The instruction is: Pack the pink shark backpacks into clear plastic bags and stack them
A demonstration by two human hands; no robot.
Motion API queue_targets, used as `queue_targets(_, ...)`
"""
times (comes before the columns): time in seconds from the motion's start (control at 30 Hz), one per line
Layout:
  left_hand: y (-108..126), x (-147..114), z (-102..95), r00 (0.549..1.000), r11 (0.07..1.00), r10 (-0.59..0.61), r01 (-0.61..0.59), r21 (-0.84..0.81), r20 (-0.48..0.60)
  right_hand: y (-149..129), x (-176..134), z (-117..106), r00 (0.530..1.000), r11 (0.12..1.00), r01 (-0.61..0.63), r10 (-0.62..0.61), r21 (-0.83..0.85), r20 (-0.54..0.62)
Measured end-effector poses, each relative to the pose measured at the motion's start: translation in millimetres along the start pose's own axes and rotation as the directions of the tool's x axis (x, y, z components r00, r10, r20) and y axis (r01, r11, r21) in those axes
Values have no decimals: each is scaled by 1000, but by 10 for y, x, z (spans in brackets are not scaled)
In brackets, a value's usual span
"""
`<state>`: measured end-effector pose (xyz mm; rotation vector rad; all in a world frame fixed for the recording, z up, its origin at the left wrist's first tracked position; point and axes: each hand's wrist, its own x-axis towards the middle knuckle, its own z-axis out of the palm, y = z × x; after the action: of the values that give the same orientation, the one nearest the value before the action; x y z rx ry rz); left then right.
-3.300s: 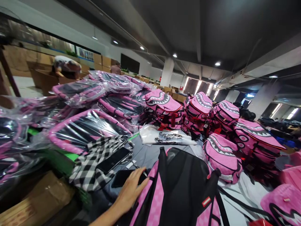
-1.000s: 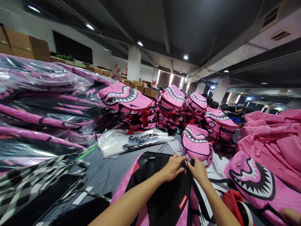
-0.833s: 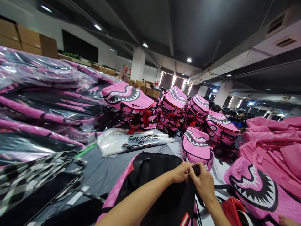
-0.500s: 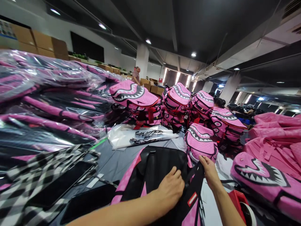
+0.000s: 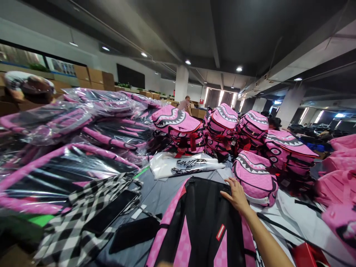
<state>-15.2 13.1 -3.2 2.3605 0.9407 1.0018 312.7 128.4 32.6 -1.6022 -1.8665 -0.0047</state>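
Note:
A pink and black backpack [image 5: 205,215] lies in front of me, its black back panel and shoulder straps facing up. A small red label [image 5: 220,232] shows on its right strap. My right hand [image 5: 236,195] rests on the upper right corner of the backpack, by the top of that strap, with thumb and fingers apart. Of my left hand [image 5: 165,264] only a sliver shows at the bottom edge, over the lower part of the backpack; its fingers are hidden. Just right of my right hand sits a pink bag [image 5: 255,178] with a shark-mouth print.
Plastic-wrapped backpacks [image 5: 111,129] are piled at left. Nearer lie a checkered cloth [image 5: 69,218] and two dark flat objects. A printed white plastic bag [image 5: 189,165] lies beyond the backpack, before stacked pink backpacks [image 5: 178,120]. A red tape dispenser [image 5: 307,256] stands lower right. Two people are farther back.
The right strap, held up by my right hand before, now lies flat on the backpack. My left hand has drawn back to the bottom edge. The view has swung left.

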Motion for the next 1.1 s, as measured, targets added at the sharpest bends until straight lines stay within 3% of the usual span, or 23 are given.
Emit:
queue_targets(0.1,-293,862,-201,979,979,-159,173,107,-130,121,-36,173,995,994,100,-100,-38,-3)
queue_targets(0.17,-487,1381,-215,932,922,-328,352,162,-155,164,-71,260,988,988,154,-154,-23,-12)
queue_targets(0.2,-575,1563,-168,924,910,-365,379,167,-113,176,-98,292,983,984,177,-177,-12,-41)
queue_targets(0.23,-655,1675,-85,943,927,-321,332,172,-87,182,-136,319,976,980,198,-198,-4,-85)
queue_targets(0.33,-842,1596,273,993,980,-50,69,189,-106,172,-348,391,929,963,265,-268,-48,-254)
queue_targets(0.4,-921,1306,474,978,975,89,-47,219,-188,144,-586,445,896,949,289,-315,-126,-314)
queue_targets(0.5,-961,838,579,947,953,213,-148,265,-239,94,-1011,502,898,935,289,-339,-205,-279)
queue_targets(0.57,-942,668,546,950,937,253,-194,292,-181,91,-1219,497,918,932,295,-338,-213,-208)
queue_targets(0.67,-904,781,479,984,938,178,-175,301,19,172,-1204,437,958,947,274,-284,-171,-36)
queue_targets(0.77,-934,1267,503,973,950,-62,-10,311,221,308,-795,408,970,972,126,-78,-199,231)
queue_targets(0.83,-987,1619,563,956,939,-171,84,333,239,368,-470,439,945,962,50,41,-267,326)
queue_targets(0.93,-1050,1923,657,949,924,-239,156,350,207,362,-164,552,947,931,19,101,-365,306)
queue_targets(1.1,-1065,2113,732,944,888,-305,235,395,125,293,27,797,970,847,-5,134,-532,205)
